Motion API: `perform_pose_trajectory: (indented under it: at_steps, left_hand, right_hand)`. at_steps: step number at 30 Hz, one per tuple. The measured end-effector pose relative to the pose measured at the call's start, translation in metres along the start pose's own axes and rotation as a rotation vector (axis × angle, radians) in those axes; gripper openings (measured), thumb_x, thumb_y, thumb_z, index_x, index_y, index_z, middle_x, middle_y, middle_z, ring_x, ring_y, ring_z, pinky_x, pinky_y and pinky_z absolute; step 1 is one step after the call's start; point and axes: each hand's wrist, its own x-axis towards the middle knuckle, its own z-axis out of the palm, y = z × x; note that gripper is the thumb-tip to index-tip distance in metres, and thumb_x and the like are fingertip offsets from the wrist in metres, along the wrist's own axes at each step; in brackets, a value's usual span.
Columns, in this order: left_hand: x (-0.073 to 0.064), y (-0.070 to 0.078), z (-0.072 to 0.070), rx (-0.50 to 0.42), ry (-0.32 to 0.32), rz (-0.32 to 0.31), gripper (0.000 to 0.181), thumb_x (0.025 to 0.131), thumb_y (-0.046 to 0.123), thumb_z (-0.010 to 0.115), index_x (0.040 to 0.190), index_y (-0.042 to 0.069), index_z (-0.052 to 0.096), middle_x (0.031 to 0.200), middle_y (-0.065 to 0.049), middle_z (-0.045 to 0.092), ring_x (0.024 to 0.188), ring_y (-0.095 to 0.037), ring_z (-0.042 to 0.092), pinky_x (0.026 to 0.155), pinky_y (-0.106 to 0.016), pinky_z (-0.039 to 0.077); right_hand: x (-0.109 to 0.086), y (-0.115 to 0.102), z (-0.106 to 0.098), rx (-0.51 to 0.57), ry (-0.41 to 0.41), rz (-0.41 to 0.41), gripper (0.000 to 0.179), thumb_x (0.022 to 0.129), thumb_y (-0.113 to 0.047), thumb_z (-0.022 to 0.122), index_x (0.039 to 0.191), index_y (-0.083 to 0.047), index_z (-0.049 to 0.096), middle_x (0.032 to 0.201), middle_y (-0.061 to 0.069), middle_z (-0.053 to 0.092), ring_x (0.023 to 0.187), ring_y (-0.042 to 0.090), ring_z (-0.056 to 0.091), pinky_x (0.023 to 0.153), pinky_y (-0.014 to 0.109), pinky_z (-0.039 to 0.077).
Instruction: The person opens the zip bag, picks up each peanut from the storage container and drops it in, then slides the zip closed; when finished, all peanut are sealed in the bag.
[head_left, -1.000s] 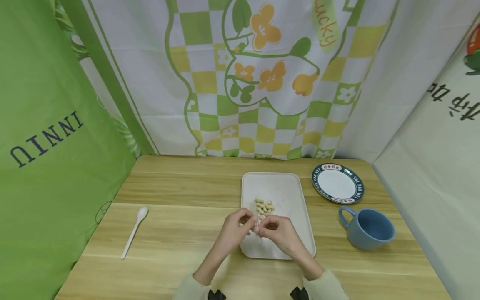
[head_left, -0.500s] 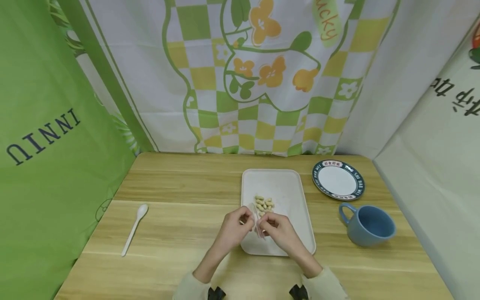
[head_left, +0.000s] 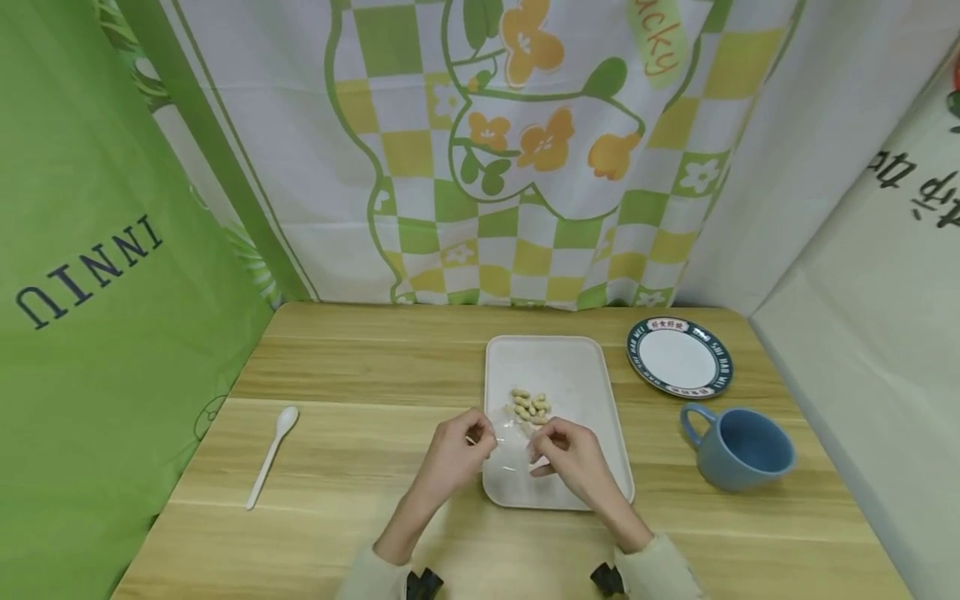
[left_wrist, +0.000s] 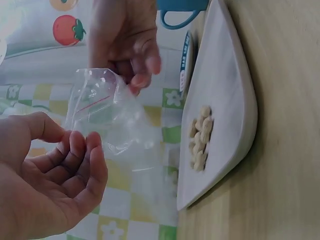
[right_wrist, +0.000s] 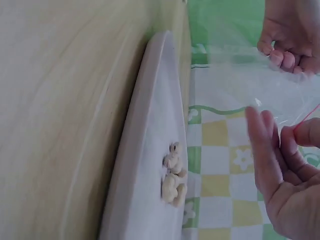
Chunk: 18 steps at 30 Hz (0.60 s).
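Observation:
Over the near part of a pale tray, a clear zip bag with a red seal line hangs spread between both hands. The left hand pinches one upper edge of the bag between thumb and fingertips. At the opposite edge, the right hand pinches the film with thumb and index finger, its other fingers held looser. The bag looks thin and see-through in the left wrist view, with nothing visible inside. A small heap of unshelled peanuts lies on the tray just beyond the bag.
To the right stand a blue mug and, behind it, a plate with a dark lettered rim. A white spoon lies far left on the wooden table. Printed cloths hang around the table's back and sides.
The hands have moved apart, and the bag, earlier edge-on and narrow between them, is now spread out flat. The peanuts and tray have stayed in place.

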Motion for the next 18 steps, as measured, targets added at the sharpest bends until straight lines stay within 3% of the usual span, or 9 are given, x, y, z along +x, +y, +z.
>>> perform_pose_trajectory:
  at_steps: [2, 5, 7, 9, 12, 15, 18]
  left_hand:
    - [-0.001, 0.001, -0.003, 0.028, -0.002, -0.008, 0.011, 0.082, 0.005, 0.054, 0.077, 0.012, 0.06, 0.068, 0.006, 0.055, 0.062, -0.007, 0.053, 0.057, -0.023, 0.047]
    - [-0.002, 0.003, -0.005, 0.116, -0.021, -0.012, 0.01, 0.082, 0.006, 0.054, 0.076, 0.012, 0.058, 0.066, 0.007, 0.052, 0.058, -0.007, 0.047, 0.052, -0.021, 0.042]
    - [-0.003, 0.005, -0.004, 0.184, -0.027, -0.001, 0.009, 0.082, 0.006, 0.055, 0.075, 0.012, 0.057, 0.064, 0.006, 0.049, 0.056, -0.006, 0.043, 0.05, -0.021, 0.038]
    - [-0.004, 0.007, -0.002, 0.224, -0.037, 0.012, 0.009, 0.081, 0.005, 0.055, 0.074, 0.012, 0.055, 0.063, 0.006, 0.047, 0.054, -0.006, 0.041, 0.048, -0.02, 0.037]
    - [-0.004, 0.011, 0.002, 0.241, -0.051, 0.03, 0.009, 0.082, 0.005, 0.055, 0.075, 0.012, 0.055, 0.063, 0.007, 0.047, 0.054, -0.005, 0.041, 0.048, -0.02, 0.037]
    - [-0.004, 0.012, 0.006, 0.243, -0.055, 0.036, 0.01, 0.083, 0.006, 0.055, 0.075, 0.012, 0.054, 0.063, 0.008, 0.046, 0.054, -0.005, 0.041, 0.05, -0.02, 0.037]
    - [-0.005, 0.013, 0.009, 0.259, -0.055, 0.049, 0.011, 0.084, 0.006, 0.055, 0.075, 0.013, 0.053, 0.064, 0.008, 0.045, 0.056, -0.005, 0.041, 0.052, -0.021, 0.037]
  right_hand:
    - [0.0, 0.001, -0.003, -0.127, 0.036, -0.094, 0.012, 0.089, 0.0, 0.06, 0.078, -0.003, 0.064, 0.069, 0.005, 0.065, 0.063, 0.017, 0.064, 0.055, 0.031, 0.056]
    - [0.0, 0.003, -0.007, -0.376, 0.114, -0.307, 0.016, 0.083, 0.0, 0.066, 0.073, -0.011, 0.064, 0.065, -0.005, 0.063, 0.06, 0.007, 0.061, 0.056, 0.025, 0.054]
    - [0.0, 0.004, -0.007, -0.529, 0.182, -0.438, 0.018, 0.078, 0.003, 0.069, 0.074, -0.013, 0.062, 0.065, -0.007, 0.063, 0.059, 0.005, 0.06, 0.055, 0.022, 0.051]
    - [0.0, 0.004, -0.006, -0.617, 0.215, -0.533, 0.022, 0.073, 0.006, 0.072, 0.076, -0.011, 0.058, 0.065, -0.006, 0.062, 0.058, 0.005, 0.059, 0.053, 0.019, 0.049]
    - [-0.002, 0.004, -0.002, -0.67, 0.219, -0.63, 0.031, 0.068, 0.011, 0.075, 0.08, -0.009, 0.054, 0.067, -0.004, 0.062, 0.058, 0.006, 0.061, 0.052, 0.014, 0.047]
    - [-0.004, 0.004, 0.002, -0.654, 0.189, -0.696, 0.033, 0.067, 0.015, 0.075, 0.082, -0.009, 0.059, 0.076, -0.001, 0.066, 0.064, 0.01, 0.065, 0.056, 0.015, 0.05]
    - [-0.006, 0.003, 0.005, -0.63, 0.136, -0.707, 0.029, 0.068, 0.015, 0.075, 0.086, -0.007, 0.067, 0.086, 0.004, 0.069, 0.07, 0.012, 0.066, 0.06, 0.019, 0.052]
